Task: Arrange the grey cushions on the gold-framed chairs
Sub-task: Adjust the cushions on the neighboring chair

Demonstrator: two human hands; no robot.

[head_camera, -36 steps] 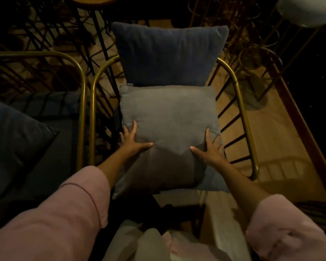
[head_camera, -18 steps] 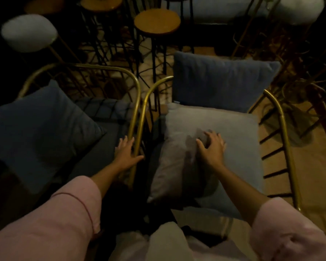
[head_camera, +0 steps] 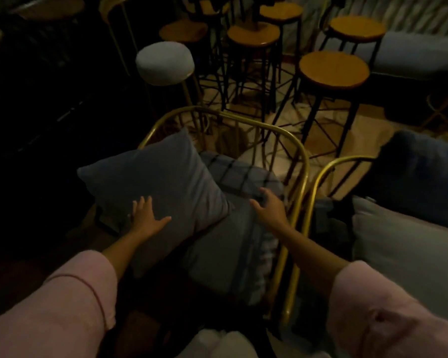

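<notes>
**Both hands spread over the cushions of the left gold-framed chair**

A dark grey square fabric cushion (head_camera: 155, 192) is seen lying tilted, one corner up, across the left side of the left gold-framed metal chair (head_camera: 299, 161); its lower edge overhangs the seat's left side, where only dark floor is visible; its right corner is laid over a paler grey seat cushion (head_camera: 233, 257), which fills the seat up to the right gold rail. The left hand (head_camera: 146, 217) is pressed flat on the dark cushion's lower part, fingers spread and nothing grasped; the right hand (head_camera: 270, 208) is held over the seat cushion near the right rail, fingers loosely curled and unclosed; whether contact is made cannot be told. Pink sleeves (head_camera: 62, 301) are worn on both arms.

The second gold-framed chair (head_camera: 321, 174) is set just beside the first, the two rails nearly touching, so little room is left between them; a light grey cushion (head_camera: 404, 244) is held on its seat and a dark blue cushion (head_camera: 419, 174) is propped behind it. Beyond the chair backs, round wooden-topped black-legged stools (head_camera: 334, 69) and a white padded stool (head_camera: 164, 63) are crowded close.
</notes>
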